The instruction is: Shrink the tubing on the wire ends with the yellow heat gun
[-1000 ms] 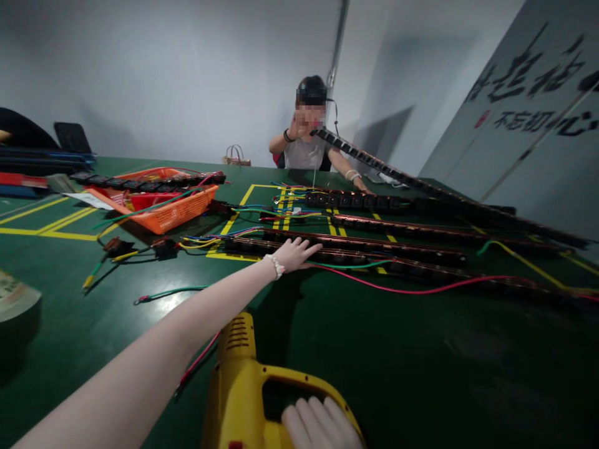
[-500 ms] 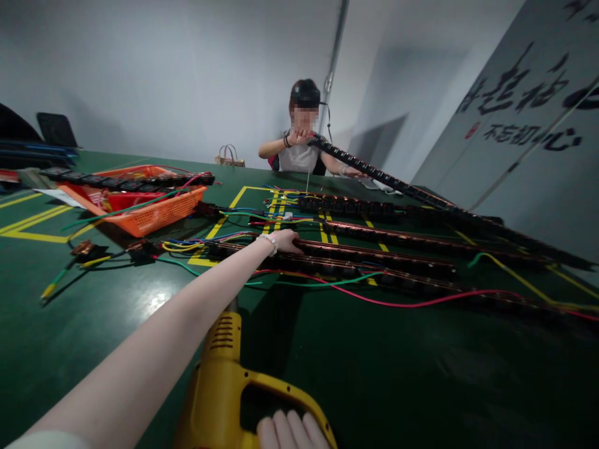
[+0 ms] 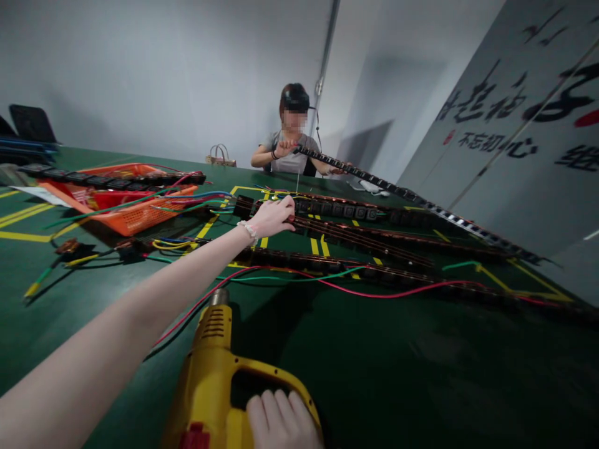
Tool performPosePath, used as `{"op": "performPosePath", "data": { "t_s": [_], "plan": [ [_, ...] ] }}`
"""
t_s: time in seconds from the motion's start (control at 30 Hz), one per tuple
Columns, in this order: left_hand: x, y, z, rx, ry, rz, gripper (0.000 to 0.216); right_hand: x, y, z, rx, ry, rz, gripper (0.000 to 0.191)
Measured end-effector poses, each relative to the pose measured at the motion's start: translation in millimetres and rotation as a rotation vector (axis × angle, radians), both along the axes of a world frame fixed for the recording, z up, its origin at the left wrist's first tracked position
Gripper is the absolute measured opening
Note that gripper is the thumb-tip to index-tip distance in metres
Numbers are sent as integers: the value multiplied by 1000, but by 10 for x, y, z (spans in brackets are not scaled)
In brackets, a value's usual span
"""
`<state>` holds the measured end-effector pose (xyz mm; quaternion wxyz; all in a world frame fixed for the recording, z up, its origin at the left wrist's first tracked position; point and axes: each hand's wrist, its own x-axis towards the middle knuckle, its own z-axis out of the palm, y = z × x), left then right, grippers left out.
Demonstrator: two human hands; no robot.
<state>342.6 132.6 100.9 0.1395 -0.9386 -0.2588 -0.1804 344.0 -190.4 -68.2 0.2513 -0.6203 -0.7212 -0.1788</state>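
Head view: the left hand's (image 3: 272,217) fingers are closed round a black strip (image 3: 355,242) near its wired end. From them its long axis runs rightward and slightly back toward the wearer, above another strip (image 3: 304,262) on the surface (image 3: 374,368). The left hand is the nearer one; the right hand (image 3: 283,419), well apart, has its fingers curled round the heat gun's (image 3: 211,349) handle, nozzle pointing away from the wearer.

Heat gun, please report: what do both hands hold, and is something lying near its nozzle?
Right hand gripping heat gun. Left hand holding dark strip. Red cable just beyond nozzle.
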Motion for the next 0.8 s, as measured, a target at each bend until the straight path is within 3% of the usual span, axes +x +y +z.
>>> {"op": "performPosePath", "data": {
  "t_s": [0.1,0.2,0.33,0.53,0.8],
  "plan": [
    [-166,-242,285,129,-23,-13,34,65,-34,219,-266,19,44,13],
    [-401,-511,481,179,-53,-17,32,107,-73,515,-547,101,84,31],
    [-736,-880,578,155,-101,5,34,102,-113,717,-615,178,50,32],
    [-901,-1393,348,-119,-17,61,41,-18,-146,696,-553,130,37,43],
    [-587,-1725,-59,-438,102,-11,46,-163,-186,747,-547,82,99,51]
  ]
}}
